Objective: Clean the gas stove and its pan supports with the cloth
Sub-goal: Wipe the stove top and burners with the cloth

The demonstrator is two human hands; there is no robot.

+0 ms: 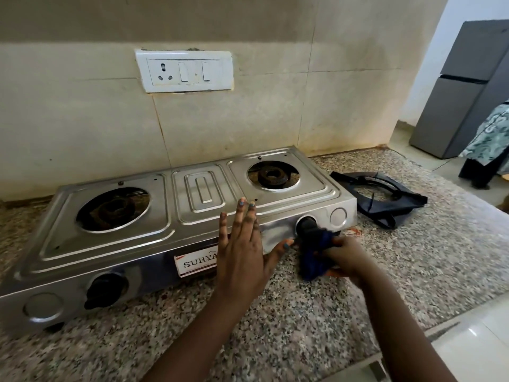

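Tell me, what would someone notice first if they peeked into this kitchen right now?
Probably the shiny steel gas stove on the speckled counter, with both burners bare because the pan supports lie off to its right. Next, the two hands at its front: the left hand rests flat on the stove's edge, while the right hand grips a blue cloth against the right-side knob.

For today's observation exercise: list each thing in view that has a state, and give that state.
Gas stove: pan supports off, burners unlit.
Pan supports: lying on counter, right of stove.
Cloth: bunched, at right knob.
Left hand: flat on stove.
Right hand: gripping cloth.
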